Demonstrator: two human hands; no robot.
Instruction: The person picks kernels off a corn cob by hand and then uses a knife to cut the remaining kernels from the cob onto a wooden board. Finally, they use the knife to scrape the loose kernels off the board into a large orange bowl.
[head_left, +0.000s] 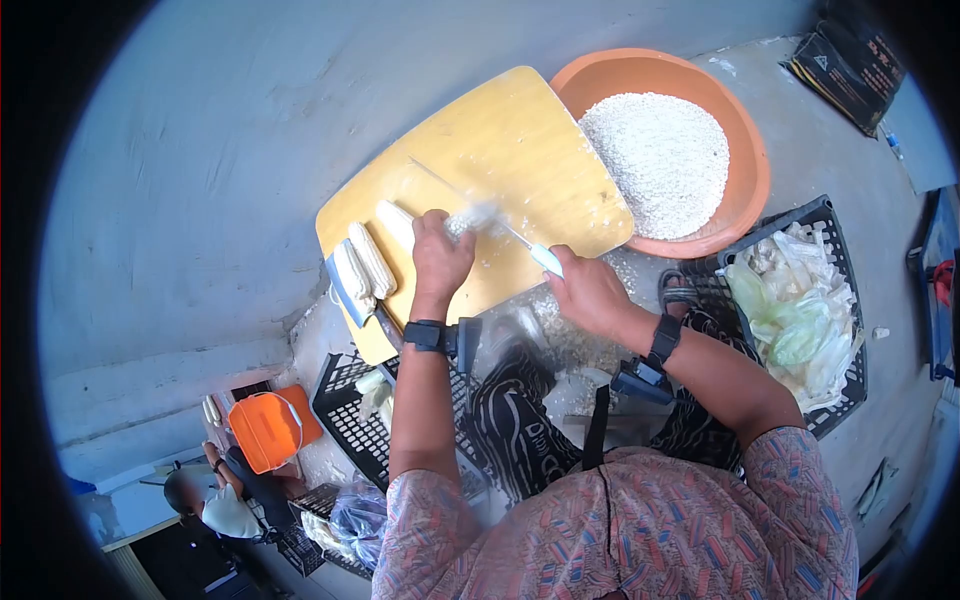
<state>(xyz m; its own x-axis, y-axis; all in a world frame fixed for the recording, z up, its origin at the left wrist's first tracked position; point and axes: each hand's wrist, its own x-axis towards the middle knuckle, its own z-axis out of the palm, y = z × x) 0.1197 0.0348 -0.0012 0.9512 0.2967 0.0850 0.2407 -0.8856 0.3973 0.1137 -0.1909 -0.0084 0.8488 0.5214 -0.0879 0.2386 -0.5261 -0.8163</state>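
- Nearest the camera, a patterned shirt covers the person's torso; black patterned trousers show beyond it.
- The left hand is closed around a white corn cob, holding it against a yellow cutting board. The cob's far end is blurred.
- The right hand is wrapped around the pale handle of a long, thin-bladed knife. The blade crosses the board just beyond the cob; whether it touches the cob cannot be told.
- Another white cob lies on the board beside the left hand.
- Two further cobs lie side by side near the board's left edge, by a wide-bladed cleaver with a dark handle.
- Loose kernels are scattered over the board.
- At the board's right edge, an orange-brown basin contains a heap of white kernels.
- Right of the person, a black crate holds pale husks.
- At lower left are another black crate, an orange bucket and a second person in a light top.
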